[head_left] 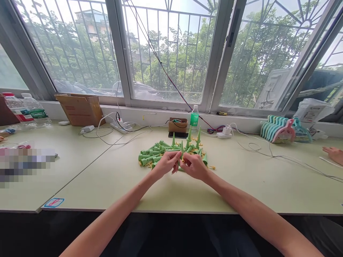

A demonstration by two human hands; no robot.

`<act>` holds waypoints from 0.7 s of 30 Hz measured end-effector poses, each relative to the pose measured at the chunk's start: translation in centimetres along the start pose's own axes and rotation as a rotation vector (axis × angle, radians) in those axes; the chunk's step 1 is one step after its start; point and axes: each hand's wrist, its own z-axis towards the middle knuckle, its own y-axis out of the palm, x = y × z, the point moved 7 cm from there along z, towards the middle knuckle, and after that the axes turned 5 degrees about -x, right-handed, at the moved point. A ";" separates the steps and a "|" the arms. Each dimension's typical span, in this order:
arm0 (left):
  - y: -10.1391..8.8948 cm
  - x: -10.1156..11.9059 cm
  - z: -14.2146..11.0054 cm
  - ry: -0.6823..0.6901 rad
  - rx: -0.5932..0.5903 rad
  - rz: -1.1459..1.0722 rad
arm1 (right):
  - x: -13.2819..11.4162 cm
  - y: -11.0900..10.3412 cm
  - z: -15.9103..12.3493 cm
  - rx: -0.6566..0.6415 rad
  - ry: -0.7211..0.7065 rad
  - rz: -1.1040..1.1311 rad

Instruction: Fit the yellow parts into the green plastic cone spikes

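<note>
A green cone-tipped plastic watering spike (182, 147) stands point-up between my hands, just in front of the pile. My left hand (168, 161) is closed, its thumb and fingers pinching the spike from the left. From the right, my right hand (195, 166) is closed around a small orange-yellow valve (183, 160) low on the same spike; its fingers partly hide the join. Behind them lies a heap of green spike tubes (148, 160) with yellow bits among them. Several spikes, such as this upright one (189, 138), stand at the heap's back.
Behind the heap are a small cardboard box (178, 125), a dark phone (178, 135) and a green-labelled bottle (194, 117). Cables and a power strip (122, 126) run along the sill. Hangers (281, 130) stand right; another person's hand (333, 154) rests at the right edge.
</note>
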 end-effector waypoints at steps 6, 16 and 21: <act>0.1 0.0 0.0 -0.007 -0.002 0.002 | 0.0 0.1 0.0 -0.015 -0.014 0.024; 0.2 0.0 0.0 0.006 -0.013 -0.017 | 0.0 0.2 0.1 -0.027 -0.027 0.027; 0.1 -0.1 0.1 0.004 -0.010 -0.017 | 0.2 0.4 0.0 -0.012 -0.042 0.023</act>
